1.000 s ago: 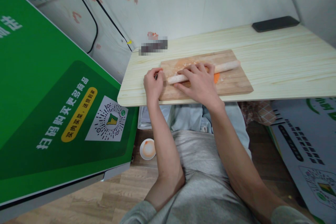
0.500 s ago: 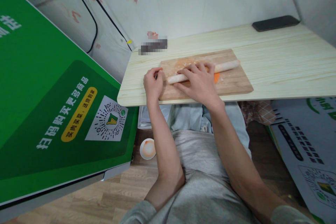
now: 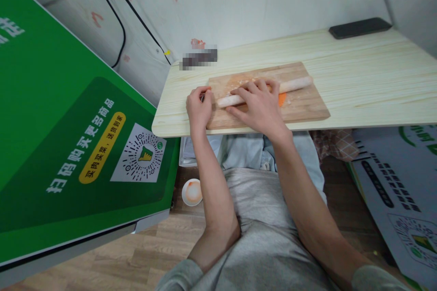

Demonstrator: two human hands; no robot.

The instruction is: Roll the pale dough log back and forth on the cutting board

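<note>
A flour-dusted rolling pin [image 3: 296, 84] lies slantwise across a wooden cutting board [image 3: 309, 105]. My right hand [image 3: 262, 105] rests on the pin from above, its fingers bent over the middle. From under the pin, just right of those fingers, a bit of flat orange dough [image 3: 282, 99] shows; my hand and the pin cover the rest. At the board's left edge, my left hand [image 3: 200, 108] is closed with curled fingers, close to the pin's left end. A speck of orange shows at its fingertips, but what they hold is too small to make out.
The board sits on a pale wood-grain table [image 3: 368, 82]. A dark flat phone-like slab [image 3: 360, 28] lies at the back right, and a blurred-out dark object [image 3: 199, 59] at the back left. A green panel [image 3: 51, 145] stands left; a white bowl [image 3: 192, 192] sits below the table.
Both hands and the rolling pin stay in nearly the same place on the board. The view has shifted only slightly.
</note>
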